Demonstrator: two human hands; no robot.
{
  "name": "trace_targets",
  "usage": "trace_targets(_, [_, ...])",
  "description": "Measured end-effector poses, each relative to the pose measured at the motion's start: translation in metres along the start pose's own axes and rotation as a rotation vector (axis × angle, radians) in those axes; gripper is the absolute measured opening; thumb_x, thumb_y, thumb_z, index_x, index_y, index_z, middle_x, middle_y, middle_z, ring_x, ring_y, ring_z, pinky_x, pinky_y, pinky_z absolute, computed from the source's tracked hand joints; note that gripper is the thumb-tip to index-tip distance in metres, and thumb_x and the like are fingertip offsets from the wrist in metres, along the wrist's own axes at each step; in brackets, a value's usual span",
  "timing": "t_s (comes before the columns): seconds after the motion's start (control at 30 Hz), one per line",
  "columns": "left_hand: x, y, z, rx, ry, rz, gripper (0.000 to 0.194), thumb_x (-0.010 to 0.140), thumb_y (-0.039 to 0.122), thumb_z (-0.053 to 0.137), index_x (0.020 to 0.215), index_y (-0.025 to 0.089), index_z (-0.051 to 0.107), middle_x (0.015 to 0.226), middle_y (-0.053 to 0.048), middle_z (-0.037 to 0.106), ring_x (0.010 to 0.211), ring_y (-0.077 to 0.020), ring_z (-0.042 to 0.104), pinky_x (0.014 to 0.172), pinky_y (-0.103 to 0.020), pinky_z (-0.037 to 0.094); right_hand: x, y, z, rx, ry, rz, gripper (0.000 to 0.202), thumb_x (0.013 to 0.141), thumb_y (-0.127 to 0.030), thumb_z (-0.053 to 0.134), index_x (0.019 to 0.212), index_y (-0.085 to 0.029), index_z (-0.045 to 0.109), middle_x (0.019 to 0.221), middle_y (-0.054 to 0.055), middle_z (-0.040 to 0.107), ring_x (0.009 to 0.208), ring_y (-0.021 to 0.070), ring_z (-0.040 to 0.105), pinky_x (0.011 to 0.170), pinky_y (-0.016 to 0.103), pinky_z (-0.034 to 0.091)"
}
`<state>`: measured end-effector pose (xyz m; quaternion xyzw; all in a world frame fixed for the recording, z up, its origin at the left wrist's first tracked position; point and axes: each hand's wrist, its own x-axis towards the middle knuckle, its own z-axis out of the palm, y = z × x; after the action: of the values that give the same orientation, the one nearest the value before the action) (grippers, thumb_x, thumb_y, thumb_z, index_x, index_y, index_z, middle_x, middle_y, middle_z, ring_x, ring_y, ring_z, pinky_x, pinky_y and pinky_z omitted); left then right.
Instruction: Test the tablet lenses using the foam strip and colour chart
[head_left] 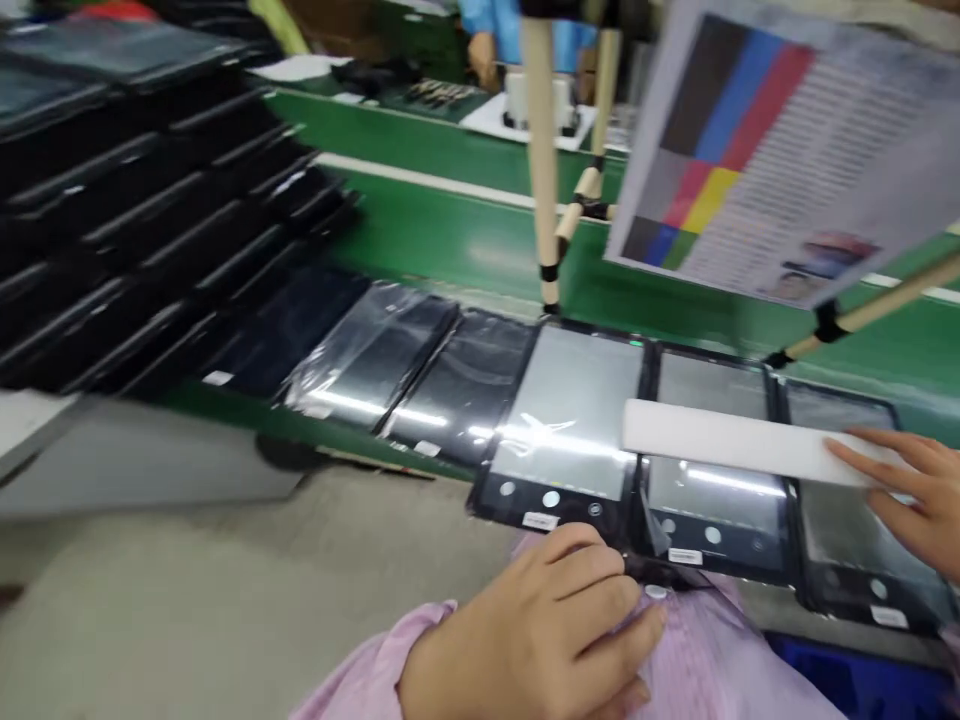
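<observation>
My right hand grips the right end of a long white bar, foam-like in look, with its fingers along the top. The bar lies across the flat panels with lit grey screens: the left one, the middle one and the right one. Just below the left and middle panels is my left hand, its fingers curled. A dark, shiny edge shows by its fingertips; what they hold, if anything, is hidden. A piece of clear film sticks up between those two panels.
More dark panels in clear wrap, one among them, lie to the left. Tall stacks of black trays stand farther left. Beige pipe posts and a hanging colour-chart sheet rise behind. Across the green bench is another person's hand.
</observation>
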<state>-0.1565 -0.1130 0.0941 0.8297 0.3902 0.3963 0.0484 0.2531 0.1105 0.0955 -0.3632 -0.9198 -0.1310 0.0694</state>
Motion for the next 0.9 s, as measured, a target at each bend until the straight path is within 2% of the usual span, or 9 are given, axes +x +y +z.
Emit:
trace_targets(0.1, [0.025, 0.000, 0.013, 0.047, -0.081, 0.046, 0.022, 0.106, 0.021, 0.056, 0.115, 0.013, 0.074, 0.097, -0.004, 0.073, 0.093, -0.0198, 0.063, 0.093, -0.040, 0.052, -0.004, -0.008, 0.001, 0.029, -0.006, 0.000, 0.050, 0.100, -0.017, 0.047, 0.138, -0.034, 0.074, 0.134, 0.014, 0.073, 0.117, 0.0340, 0.068, 0.091, 0.053, 0.048])
trace_targets(0.17, [0.041, 0.001, 0.025, 0.085, -0.121, 0.074, 0.023, 0.107, 0.021, 0.055, 0.118, 0.015, 0.074, 0.100, -0.004, 0.073, 0.099, -0.0205, 0.062, 0.098, -0.040, 0.049, -0.006, -0.009, -0.001, 0.046, 0.008, 0.017, 0.049, 0.099, -0.014, 0.047, 0.135, -0.030, 0.076, 0.133, 0.015, 0.073, 0.118, 0.0337, 0.068, 0.093, 0.053, 0.048])
trace_targets(0.37, [0.075, 0.011, 0.068, 0.210, -0.215, 0.028, 0.027, 0.108, 0.023, 0.053, 0.125, 0.024, 0.074, 0.109, -0.006, 0.071, 0.108, -0.0237, 0.058, 0.104, -0.042, 0.042, -0.041, 0.013, -0.009, 0.097, 0.022, 0.093, 0.050, 0.097, -0.010, 0.050, 0.133, -0.031, 0.077, 0.131, 0.014, 0.074, 0.117, 0.0312, 0.068, 0.095, 0.051, 0.046])
trace_targets(0.53, [0.098, 0.021, 0.094, 0.204, -0.268, 0.035, 0.031, 0.111, 0.026, 0.049, 0.129, 0.027, 0.073, 0.109, -0.005, 0.069, 0.107, -0.0231, 0.056, 0.107, -0.041, 0.038, -0.068, 0.039, -0.012, 0.140, -0.011, 0.205, 0.055, 0.093, -0.004, 0.052, 0.130, -0.035, 0.079, 0.133, 0.011, 0.074, 0.120, 0.0298, 0.067, 0.098, 0.051, 0.045])
trace_targets(0.67, [0.115, 0.029, 0.114, 0.173, -0.286, 0.060, 0.032, 0.112, 0.031, 0.047, 0.131, 0.029, 0.073, 0.109, -0.005, 0.068, 0.107, -0.0228, 0.055, 0.108, -0.040, 0.036, -0.069, 0.050, -0.011, 0.228, -0.052, 0.227, 0.061, 0.089, -0.005, 0.054, 0.134, -0.040, 0.076, 0.138, 0.007, 0.072, 0.121, 0.0291, 0.066, 0.102, 0.052, 0.044])
trace_targets(0.8, [0.125, 0.038, 0.138, 0.167, -0.349, 0.088, 0.035, 0.112, 0.033, 0.047, 0.137, 0.031, 0.071, 0.107, -0.005, 0.068, 0.107, -0.0231, 0.056, 0.108, -0.041, 0.036, -0.065, 0.049, -0.010, 0.286, -0.046, 0.225, 0.063, 0.087, -0.001, 0.053, 0.133, -0.036, 0.077, 0.139, 0.010, 0.071, 0.121, 0.0300, 0.065, 0.102, 0.051, 0.043])
trace_targets(0.9, [0.131, 0.039, 0.146, 0.216, -0.385, 0.087, 0.040, 0.114, 0.034, 0.039, 0.132, 0.028, 0.074, 0.109, -0.007, 0.069, 0.108, -0.0246, 0.056, 0.107, -0.042, 0.037, -0.063, 0.045, -0.008, 0.297, -0.023, 0.222, 0.063, 0.088, 0.001, 0.051, 0.133, -0.035, 0.078, 0.137, 0.012, 0.071, 0.119, 0.0299, 0.065, 0.100, 0.051, 0.042])
